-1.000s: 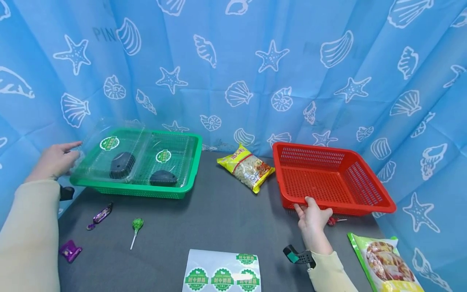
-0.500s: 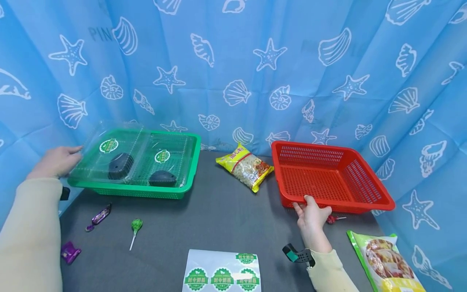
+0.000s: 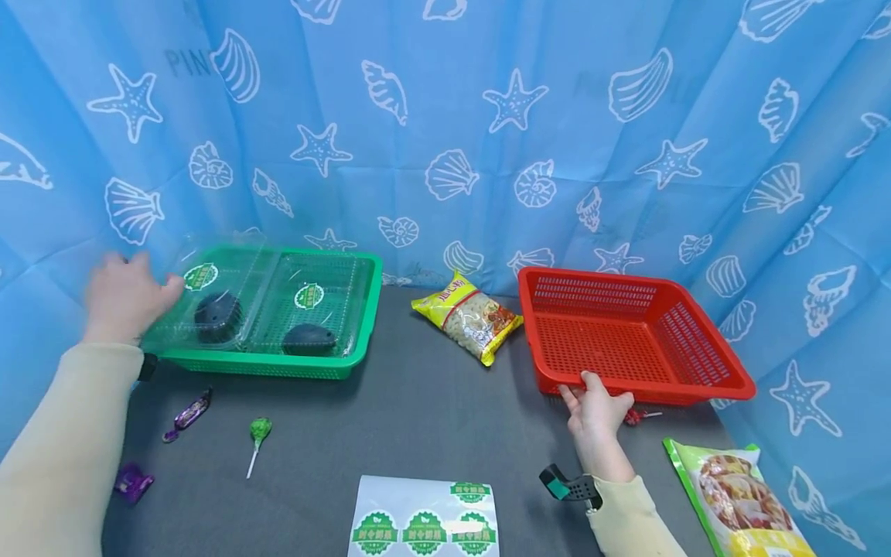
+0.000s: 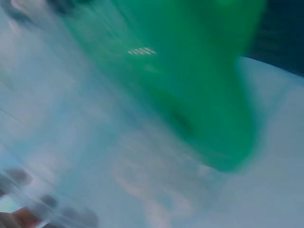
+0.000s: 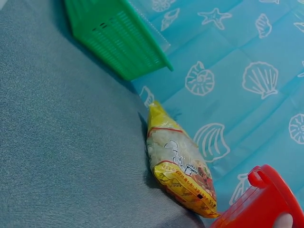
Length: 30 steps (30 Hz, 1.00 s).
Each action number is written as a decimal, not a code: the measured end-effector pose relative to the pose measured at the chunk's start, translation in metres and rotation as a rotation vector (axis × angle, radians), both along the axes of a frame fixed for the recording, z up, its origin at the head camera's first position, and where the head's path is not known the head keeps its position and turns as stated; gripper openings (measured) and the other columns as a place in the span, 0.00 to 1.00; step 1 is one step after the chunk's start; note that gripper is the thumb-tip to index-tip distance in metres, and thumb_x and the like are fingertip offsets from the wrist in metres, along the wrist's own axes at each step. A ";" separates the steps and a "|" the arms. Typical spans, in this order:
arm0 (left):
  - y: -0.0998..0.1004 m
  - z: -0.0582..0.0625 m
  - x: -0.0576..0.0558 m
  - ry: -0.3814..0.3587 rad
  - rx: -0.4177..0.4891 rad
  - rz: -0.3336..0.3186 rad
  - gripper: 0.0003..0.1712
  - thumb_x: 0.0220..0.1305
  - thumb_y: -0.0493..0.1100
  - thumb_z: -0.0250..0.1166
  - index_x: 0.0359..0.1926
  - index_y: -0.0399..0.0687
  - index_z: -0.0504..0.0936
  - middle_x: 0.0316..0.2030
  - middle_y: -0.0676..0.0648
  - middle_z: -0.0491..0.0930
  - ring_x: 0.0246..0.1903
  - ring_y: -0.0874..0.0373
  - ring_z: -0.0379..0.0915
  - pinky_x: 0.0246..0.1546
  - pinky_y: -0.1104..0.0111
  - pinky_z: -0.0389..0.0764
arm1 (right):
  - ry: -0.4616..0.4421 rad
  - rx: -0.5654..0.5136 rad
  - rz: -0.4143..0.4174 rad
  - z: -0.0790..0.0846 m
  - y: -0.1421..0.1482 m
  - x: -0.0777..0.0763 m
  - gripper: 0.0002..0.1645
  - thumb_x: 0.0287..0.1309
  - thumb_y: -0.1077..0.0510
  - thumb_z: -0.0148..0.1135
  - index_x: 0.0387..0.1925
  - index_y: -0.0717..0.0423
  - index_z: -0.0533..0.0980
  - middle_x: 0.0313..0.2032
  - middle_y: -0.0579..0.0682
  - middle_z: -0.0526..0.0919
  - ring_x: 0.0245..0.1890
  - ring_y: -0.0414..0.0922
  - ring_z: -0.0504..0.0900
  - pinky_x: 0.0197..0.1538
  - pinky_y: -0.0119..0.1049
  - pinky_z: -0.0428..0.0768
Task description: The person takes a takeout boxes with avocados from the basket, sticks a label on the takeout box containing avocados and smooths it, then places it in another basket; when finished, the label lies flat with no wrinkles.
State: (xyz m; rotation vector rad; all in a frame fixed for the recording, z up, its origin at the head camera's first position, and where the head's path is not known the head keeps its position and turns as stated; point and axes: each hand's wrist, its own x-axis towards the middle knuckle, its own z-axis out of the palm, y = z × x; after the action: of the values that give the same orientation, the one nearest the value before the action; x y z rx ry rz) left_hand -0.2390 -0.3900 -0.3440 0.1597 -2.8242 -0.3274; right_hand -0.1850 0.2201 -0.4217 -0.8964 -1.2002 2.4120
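Note:
In the head view, my left hand is at the left end of a green basket, its thumb against the edge of a clear plastic box that it grips. That box has a round green sticker and a dark rounded thing inside. Beside it in the basket sits another clear box, also stickered, with a dark rounded thing. The left wrist view is blurred; green basket fills its middle. My right hand grips the front rim of a red basket.
A yellow food bag lies between the baskets. A sticker sheet lies at the front. Two purple-wrapped candies and a green lollipop lie at left. Near the red basket are a red lollipop and a green-edged food bag.
My left hand has moved rightward and turned at the left clear box, which now tilts a little differently with its sticker slanted. My right hand stays on the red basket's rim.

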 end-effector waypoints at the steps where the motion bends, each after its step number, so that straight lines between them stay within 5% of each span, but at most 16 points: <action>1: 0.009 0.004 -0.005 0.002 -0.019 -0.018 0.30 0.56 0.56 0.48 0.45 0.33 0.68 0.41 0.22 0.59 0.37 0.27 0.56 0.26 0.40 0.60 | -0.007 0.005 0.000 0.000 0.000 0.001 0.46 0.56 0.59 0.53 0.60 0.37 0.32 0.59 0.52 0.49 0.49 0.48 0.72 0.43 0.39 0.77; 3: 0.023 0.012 -0.016 -0.044 -0.052 -0.089 0.41 0.56 0.63 0.47 0.63 0.44 0.54 0.55 0.21 0.46 0.49 0.21 0.42 0.33 0.30 0.50 | -0.014 0.007 0.000 0.000 0.001 0.002 0.45 0.56 0.59 0.53 0.60 0.36 0.33 0.59 0.52 0.50 0.49 0.48 0.72 0.43 0.39 0.77; 6: 0.037 0.019 -0.030 -0.213 -0.067 -0.177 0.46 0.54 0.71 0.41 0.67 0.56 0.38 0.62 0.27 0.34 0.54 0.20 0.29 0.34 0.25 0.39 | -0.017 0.009 -0.001 -0.001 0.002 0.004 0.45 0.56 0.59 0.52 0.60 0.36 0.33 0.58 0.52 0.51 0.48 0.49 0.72 0.43 0.39 0.77; 12: 0.048 0.018 -0.039 -0.510 -0.062 -0.277 0.49 0.53 0.74 0.36 0.67 0.48 0.43 0.60 0.23 0.39 0.54 0.24 0.39 0.46 0.34 0.49 | -0.016 0.029 -0.006 -0.002 0.004 0.006 0.44 0.55 0.59 0.53 0.60 0.39 0.34 0.56 0.51 0.53 0.46 0.49 0.74 0.42 0.39 0.77; 23: 0.054 0.012 -0.041 -0.667 -0.025 -0.273 0.48 0.54 0.73 0.36 0.66 0.48 0.42 0.60 0.24 0.35 0.56 0.26 0.32 0.48 0.34 0.45 | -0.006 0.036 0.009 -0.002 0.004 0.006 0.45 0.55 0.59 0.54 0.60 0.39 0.34 0.46 0.48 0.59 0.32 0.45 0.78 0.40 0.39 0.78; 30: 0.053 0.013 -0.042 -0.668 0.042 -0.267 0.51 0.53 0.74 0.38 0.66 0.46 0.40 0.60 0.24 0.33 0.57 0.26 0.29 0.49 0.34 0.42 | -0.029 0.046 0.040 -0.003 0.000 0.005 0.53 0.54 0.56 0.56 0.62 0.34 0.26 0.56 0.51 0.51 0.28 0.43 0.75 0.41 0.38 0.78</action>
State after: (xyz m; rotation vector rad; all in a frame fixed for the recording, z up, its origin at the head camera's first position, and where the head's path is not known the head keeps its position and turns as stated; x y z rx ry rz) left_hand -0.2812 -0.3369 -0.3307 -0.1298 -3.5107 -0.4620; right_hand -0.1802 0.2198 -0.4252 -0.9044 -1.2903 2.4006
